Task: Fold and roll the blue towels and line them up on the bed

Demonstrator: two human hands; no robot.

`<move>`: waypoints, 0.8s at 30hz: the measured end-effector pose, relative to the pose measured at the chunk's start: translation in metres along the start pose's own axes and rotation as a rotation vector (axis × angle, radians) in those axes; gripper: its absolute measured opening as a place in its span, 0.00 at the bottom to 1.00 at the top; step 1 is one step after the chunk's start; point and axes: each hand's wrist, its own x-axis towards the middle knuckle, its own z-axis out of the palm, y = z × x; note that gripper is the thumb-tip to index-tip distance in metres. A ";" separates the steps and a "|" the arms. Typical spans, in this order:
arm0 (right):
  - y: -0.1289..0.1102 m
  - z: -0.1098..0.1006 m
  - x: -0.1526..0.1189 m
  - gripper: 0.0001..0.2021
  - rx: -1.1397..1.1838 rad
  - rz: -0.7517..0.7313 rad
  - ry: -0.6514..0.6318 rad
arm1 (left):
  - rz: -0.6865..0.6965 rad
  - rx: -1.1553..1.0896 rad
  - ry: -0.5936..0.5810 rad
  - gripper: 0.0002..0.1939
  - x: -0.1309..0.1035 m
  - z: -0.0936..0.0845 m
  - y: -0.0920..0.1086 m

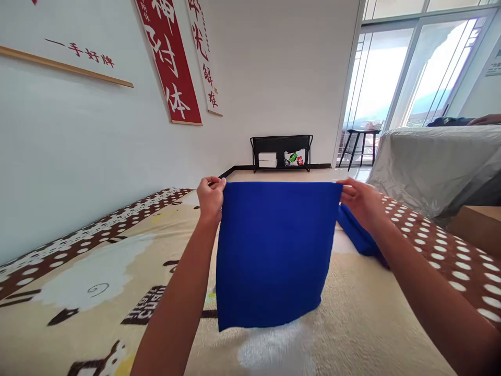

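A blue cloth [276, 253] hangs stretched between my two hands, its top edge pulled straight and its lower edge loose. My left hand [211, 197] pinches the top left corner. At the top right corner, my right hand [360, 201] grips the fabric between thumb and fingers. Beneath the cloth spreads a cream blanket [364, 308] with cartoon sheep and a brown, white-dotted border. More blue fabric [358, 232], folded or bunched, lies on the blanket just behind my right hand and forearm.
A white wall with hanging scrolls [172, 62] runs along the left. Past the bed stands a black rack [282, 143] holding a white box and a packet. On the right are a cardboard box [477, 227], a plastic-covered piece of furniture [426, 162] and a dark stool [358, 141]; another person's hand [485, 119] rests there.
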 end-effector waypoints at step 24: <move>0.111 -0.103 -0.202 0.15 -0.639 0.509 -0.342 | -0.342 0.483 -0.553 0.19 -0.203 -0.169 -0.121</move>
